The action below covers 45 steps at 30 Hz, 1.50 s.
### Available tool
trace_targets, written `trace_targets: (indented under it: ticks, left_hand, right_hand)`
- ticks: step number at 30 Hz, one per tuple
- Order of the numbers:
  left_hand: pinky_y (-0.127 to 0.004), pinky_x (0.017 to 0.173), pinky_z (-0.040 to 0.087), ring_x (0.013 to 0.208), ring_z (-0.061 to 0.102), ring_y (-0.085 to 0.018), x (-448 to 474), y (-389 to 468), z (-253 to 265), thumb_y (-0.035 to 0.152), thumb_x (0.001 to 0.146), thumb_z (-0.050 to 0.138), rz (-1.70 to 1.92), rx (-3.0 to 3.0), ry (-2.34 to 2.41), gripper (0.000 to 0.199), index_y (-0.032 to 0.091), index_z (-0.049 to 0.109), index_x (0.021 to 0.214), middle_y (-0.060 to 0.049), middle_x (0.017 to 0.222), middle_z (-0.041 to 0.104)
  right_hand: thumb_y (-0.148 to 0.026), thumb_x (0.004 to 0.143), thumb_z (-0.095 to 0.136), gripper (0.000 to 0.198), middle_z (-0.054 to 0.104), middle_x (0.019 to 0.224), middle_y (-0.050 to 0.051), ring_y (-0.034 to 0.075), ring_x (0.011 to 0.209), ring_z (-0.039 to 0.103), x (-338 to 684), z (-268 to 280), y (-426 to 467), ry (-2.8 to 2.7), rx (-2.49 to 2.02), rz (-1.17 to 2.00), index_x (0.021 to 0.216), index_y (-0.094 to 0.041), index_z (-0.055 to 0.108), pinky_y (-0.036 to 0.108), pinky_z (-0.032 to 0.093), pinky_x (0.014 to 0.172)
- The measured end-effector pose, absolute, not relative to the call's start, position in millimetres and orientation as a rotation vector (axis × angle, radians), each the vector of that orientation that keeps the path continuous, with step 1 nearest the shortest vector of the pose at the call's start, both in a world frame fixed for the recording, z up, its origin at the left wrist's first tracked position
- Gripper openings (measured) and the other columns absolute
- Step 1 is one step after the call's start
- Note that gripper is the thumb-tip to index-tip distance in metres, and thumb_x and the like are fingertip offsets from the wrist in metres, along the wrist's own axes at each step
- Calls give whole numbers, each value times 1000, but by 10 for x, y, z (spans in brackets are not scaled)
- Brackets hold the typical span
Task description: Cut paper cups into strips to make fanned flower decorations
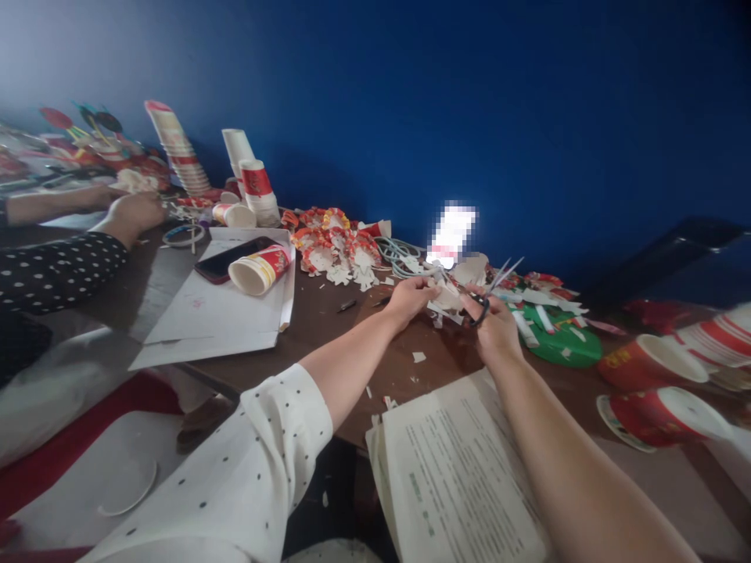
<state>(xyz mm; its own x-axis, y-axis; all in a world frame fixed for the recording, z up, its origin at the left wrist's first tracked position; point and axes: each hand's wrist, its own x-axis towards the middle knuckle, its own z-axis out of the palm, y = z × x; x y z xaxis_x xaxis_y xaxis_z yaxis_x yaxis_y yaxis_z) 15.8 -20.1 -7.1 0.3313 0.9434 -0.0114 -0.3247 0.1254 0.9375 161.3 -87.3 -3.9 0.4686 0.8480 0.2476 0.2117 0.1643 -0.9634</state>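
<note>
My right hand [497,324] is closed round the black handles of a pair of scissors [482,311], whose metal blades stand parted and point up and away, to the right. Just left of it my left hand [414,301] is closed, its fingertips pinching a white paper piece [449,297]. The exact outline of this piece is hard to make out among the scraps behind it. Beyond the hands a phone with a bright screen [451,238] leans near the wall. Cut paper-cup pieces [334,242] in red and white lie heaped to the left.
A green disc [563,344] with scraps lies right of my hands, near paper cups [651,363]. Printed sheets [458,469] lie at the near edge. Leftward are a paper cup [261,270], a dark phone [214,264], stacked cups [179,148] and a co-worker's hand [138,215].
</note>
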Motion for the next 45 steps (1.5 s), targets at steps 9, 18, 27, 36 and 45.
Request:
trace_targets:
  ticks: [9, 18, 27, 36, 45]
  left_hand:
    - [-23, 56, 37, 53, 48, -7, 190, -194, -105, 20, 67, 77, 941, 997, 692, 16, 15, 65, 75, 4, 60, 58]
    - [-22, 51, 35, 45, 44, -6, 153, -274, -16, 14, 71, 72, 811, 1279, 819, 6, 13, 66, 73, 4, 52, 55]
    - [-23, 61, 52, 60, 64, -11, 184, -292, 5, 8, 70, 76, 805, 1000, 709, 19, 12, 58, 76, -1, 65, 64]
    - [-21, 50, 38, 51, 51, -7, 179, -289, -19, 25, 72, 77, 829, 1172, 830, 20, 14, 65, 84, 1, 66, 62]
    - [-21, 48, 30, 44, 38, -4, 187, -232, -85, 22, 73, 73, 905, 1071, 787, 16, 15, 59, 73, 6, 54, 51]
  right_hand:
    - [-42, 58, 81, 50, 66, 69, -2, 16, 61, 62, 1566, -55, -862, -841, -1296, 748, 99, -17, 68, 25, 44, 50]
    - [-36, 54, 85, 54, 64, 70, -2, 13, 57, 59, 1609, -55, -843, -681, -1204, 693, 101, -15, 69, 26, 47, 50]
    - [-41, 59, 81, 52, 63, 66, -3, 12, 53, 56, 1577, -49, -859, -803, -1296, 676, 103, -17, 67, 23, 43, 47]
    - [-40, 58, 81, 54, 68, 68, 0, 18, 64, 64, 1560, 7, -896, -835, -1373, 651, 105, -16, 69, 27, 47, 56]
    - [-45, 59, 82, 58, 70, 74, 2, 18, 69, 64, 1542, 0, -920, -962, -1409, 643, 107, -15, 69, 29, 48, 64]
